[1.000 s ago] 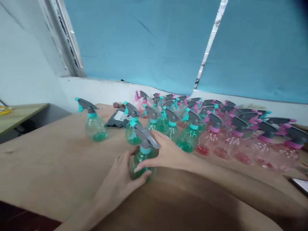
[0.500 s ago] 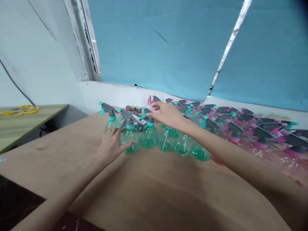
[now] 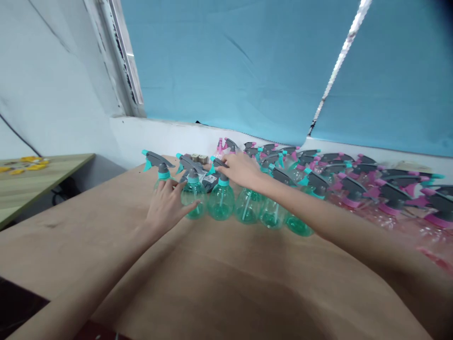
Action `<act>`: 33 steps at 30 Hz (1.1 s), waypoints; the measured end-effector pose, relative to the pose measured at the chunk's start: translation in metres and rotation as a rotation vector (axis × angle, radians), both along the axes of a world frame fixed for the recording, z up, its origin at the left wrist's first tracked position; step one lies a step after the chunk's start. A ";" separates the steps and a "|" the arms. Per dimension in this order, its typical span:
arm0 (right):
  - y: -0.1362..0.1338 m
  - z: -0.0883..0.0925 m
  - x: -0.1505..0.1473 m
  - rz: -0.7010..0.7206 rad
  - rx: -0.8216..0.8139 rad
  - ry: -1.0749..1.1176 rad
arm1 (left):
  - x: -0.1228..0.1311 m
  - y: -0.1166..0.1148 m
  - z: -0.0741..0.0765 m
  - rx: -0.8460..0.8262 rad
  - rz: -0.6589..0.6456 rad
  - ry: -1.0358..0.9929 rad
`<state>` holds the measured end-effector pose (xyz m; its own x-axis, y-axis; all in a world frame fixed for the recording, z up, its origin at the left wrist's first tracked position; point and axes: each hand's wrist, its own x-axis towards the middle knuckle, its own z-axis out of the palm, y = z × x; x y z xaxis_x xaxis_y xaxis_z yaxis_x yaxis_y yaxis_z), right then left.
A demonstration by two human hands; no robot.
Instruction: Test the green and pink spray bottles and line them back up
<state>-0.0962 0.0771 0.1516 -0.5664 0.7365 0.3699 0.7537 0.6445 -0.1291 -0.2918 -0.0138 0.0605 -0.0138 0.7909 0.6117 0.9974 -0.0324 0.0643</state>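
Observation:
My left hand [image 3: 167, 204] is open, its thumb stretched out across the front of a green spray bottle [image 3: 198, 198]. Its fingertips reach up between that bottle and the leftmost green spray bottle [image 3: 164, 174], whose body is mostly hidden behind the hand; whether they touch is unclear. My right hand [image 3: 241, 169] has thumb and fingers closed at the back of the grey spray head of the third green spray bottle [image 3: 221, 204]. That bottle stands upright on the table, some green liquid in its base. More green bottles [image 3: 247, 208] stand beside it, under my right forearm.
Several pink spray bottles [image 3: 389, 212] crowd the right side of the wooden table [image 3: 198, 274]. Small boxes [image 3: 200, 158] and a dark item with a printed label [image 3: 209, 179] lie behind the front row. Yellow pieces [image 3: 33, 163] rest on another table at left.
My right hand has come down from above the third green bottle and closed at its spray head. My left hand stays spread by the left bottles. The view has shifted slightly.

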 end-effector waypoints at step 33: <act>-0.094 -0.067 0.222 0.301 -0.377 0.584 | 0.227 -0.055 -0.034 -0.443 -0.655 -0.564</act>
<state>0.1259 -0.0170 0.0843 -0.5525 0.7169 0.4251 0.2936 0.6448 -0.7058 -0.0650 -0.0691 0.0270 0.3116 0.9031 0.2954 0.6089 -0.4284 0.6676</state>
